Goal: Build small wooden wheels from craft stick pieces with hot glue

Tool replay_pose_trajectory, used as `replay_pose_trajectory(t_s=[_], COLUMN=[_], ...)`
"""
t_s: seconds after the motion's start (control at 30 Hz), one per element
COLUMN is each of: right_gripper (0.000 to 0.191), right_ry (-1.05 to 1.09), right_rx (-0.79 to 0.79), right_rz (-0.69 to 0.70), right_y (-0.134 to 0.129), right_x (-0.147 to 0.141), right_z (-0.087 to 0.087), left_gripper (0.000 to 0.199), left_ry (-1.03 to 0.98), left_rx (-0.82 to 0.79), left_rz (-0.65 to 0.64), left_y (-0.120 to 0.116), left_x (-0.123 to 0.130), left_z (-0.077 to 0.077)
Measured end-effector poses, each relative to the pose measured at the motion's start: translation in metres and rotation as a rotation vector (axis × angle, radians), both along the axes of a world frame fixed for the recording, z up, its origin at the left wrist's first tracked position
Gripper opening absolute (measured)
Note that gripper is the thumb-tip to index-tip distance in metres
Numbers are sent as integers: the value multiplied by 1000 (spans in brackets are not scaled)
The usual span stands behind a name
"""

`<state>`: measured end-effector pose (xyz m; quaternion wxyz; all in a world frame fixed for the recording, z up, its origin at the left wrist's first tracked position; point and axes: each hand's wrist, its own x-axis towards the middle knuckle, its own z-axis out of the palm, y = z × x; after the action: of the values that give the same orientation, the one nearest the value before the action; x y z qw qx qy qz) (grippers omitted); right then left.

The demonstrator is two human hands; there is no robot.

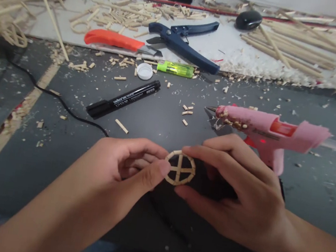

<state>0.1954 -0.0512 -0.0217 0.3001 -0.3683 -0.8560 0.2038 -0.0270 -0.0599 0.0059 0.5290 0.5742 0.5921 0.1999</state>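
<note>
With our left hand (134, 167) we pinch the left edge of the wheel (179, 169), its thumb lying over the rim; with our right hand (240, 188) we pinch the same wheel, a fingertip on the top of its rim and the thumb at the bottom. So we have the wheel, a small wooden ring with crossed spokes, between our two hands above the dark table (69, 159). Just beyond the wheel lie some short sticks (187, 113), and to its upper left one longer piece (122, 126) and the black marker (124, 99). Right of the wheel and a little beyond it we have the pink glue gun (260, 123), nozzle pointing left. Farther beyond the wheel are the white cap (145, 71), the green tube (176, 69), the orange knife (114, 39) and the blue cutter (185, 48), its handles apart.
</note>
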Motion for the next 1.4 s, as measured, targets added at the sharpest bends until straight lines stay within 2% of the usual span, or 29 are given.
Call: replay_pose_trajectory(t_s=[0.1, 0.23, 0.3, 0.37, 0.47, 0.53, 0.57, 0.73, 0.87, 1.0, 1.13, 1.3, 1.4], right_gripper=[37, 42, 49, 50, 24, 9, 8, 9, 11, 11, 13, 13, 12], right_ry=[13, 43, 116, 212, 276, 294, 307, 374, 366, 379, 418, 509, 547], right_rx=[48, 35, -86, -290, -625, -766, -805, -890, -890, -894, -922, -996, -1026], right_rz=[-27, -6, 13, 29, 50, 41, 35, 11, -49, -50, -54, -77, -54], right_y=[-2, -3, -3, -3, -3, -3, -3, -3, -5, -5, -3, -1, -1], right_x=[2, 2, 1, -1, -4, -6, -6, -8, -8, -8, -9, -7, -6], right_z=[-1, 0, 1, 4, 9, 11, 11, 10, 10, 10, 11, 10, 10], left_gripper=[22, 16, 16, 16, 17, 17, 17, 12, 13, 13, 15, 19, 15], left_ry=[-176, -214, -205, -216, -220, -193, -170, -81, -43, -21, -88, -310, -344], left_rx=[-128, -131, -125, -138, -152, -127, -102, 75, 121, 159, 86, -68, -78], left_rz=[37, 63, 67, 65, 34, 11, 3, -62, -72, -66, -35, 34, 77], left_y=[-1, -3, -5, -7, -9, -10, -10, -10, -9, -8, -9, -12, -12], left_x=[2, 2, 2, 3, 5, 8, 9, 14, 17, 18, 16, 17, 19], left_z=[-2, -4, -3, -1, 0, 0, 0, -2, -5, -5, -2, 1, 1])
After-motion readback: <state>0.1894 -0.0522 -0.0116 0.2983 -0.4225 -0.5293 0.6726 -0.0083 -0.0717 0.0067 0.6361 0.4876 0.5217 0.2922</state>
